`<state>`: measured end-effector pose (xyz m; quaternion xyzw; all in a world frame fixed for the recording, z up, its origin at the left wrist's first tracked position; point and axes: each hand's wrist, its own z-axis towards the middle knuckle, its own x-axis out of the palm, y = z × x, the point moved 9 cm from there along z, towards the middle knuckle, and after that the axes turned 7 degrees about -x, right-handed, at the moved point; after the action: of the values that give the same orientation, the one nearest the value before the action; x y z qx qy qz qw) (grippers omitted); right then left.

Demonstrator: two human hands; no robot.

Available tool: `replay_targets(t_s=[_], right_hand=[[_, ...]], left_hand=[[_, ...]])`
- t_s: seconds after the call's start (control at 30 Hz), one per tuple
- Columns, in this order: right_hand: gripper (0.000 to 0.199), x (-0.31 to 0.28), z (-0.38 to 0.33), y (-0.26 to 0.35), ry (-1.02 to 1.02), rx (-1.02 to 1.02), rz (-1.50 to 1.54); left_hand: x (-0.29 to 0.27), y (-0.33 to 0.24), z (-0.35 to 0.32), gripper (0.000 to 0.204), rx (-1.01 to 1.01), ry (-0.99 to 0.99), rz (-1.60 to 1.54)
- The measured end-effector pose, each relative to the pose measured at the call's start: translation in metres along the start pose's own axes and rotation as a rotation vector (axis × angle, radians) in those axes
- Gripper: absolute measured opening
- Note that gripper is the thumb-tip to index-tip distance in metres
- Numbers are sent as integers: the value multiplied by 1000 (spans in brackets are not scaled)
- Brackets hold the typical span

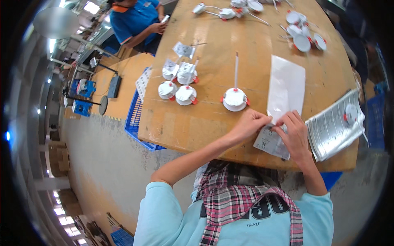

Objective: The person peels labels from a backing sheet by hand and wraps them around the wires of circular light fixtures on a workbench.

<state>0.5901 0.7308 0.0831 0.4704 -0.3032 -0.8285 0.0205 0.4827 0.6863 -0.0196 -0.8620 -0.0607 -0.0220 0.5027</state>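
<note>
My left hand and my right hand both pinch a small printed paper sheet near the front edge of the wooden table. A clear plastic bag lies just beyond my hands, its near end meeting the sheet. A round white downlight with red clips and a white cable stands a short way behind my left hand.
A stack of printed leaflets with a small white lamp part on top lies to the right. Several white downlights sit to the left, more at the far end. A person in blue sits far left. A blue crate stands beside the table.
</note>
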Motion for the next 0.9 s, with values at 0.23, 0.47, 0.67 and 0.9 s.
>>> replay_targets(t_s=[0.23,0.47,0.67,0.9], right_hand=[[23,6,1,2,44,21,-1],[23,9,-1,-5,79,24,11],[19,15,-6,-16,108,138,184],[18,9,-6,-15,180,19,185]], left_hand=[[-2,-7,-3,38,66,16,32],[-1,-16,-2,41,95,-42,165],[-1,-17,-1,42,132,-86,233],[-4,-24,-6,38,149,-136,375]])
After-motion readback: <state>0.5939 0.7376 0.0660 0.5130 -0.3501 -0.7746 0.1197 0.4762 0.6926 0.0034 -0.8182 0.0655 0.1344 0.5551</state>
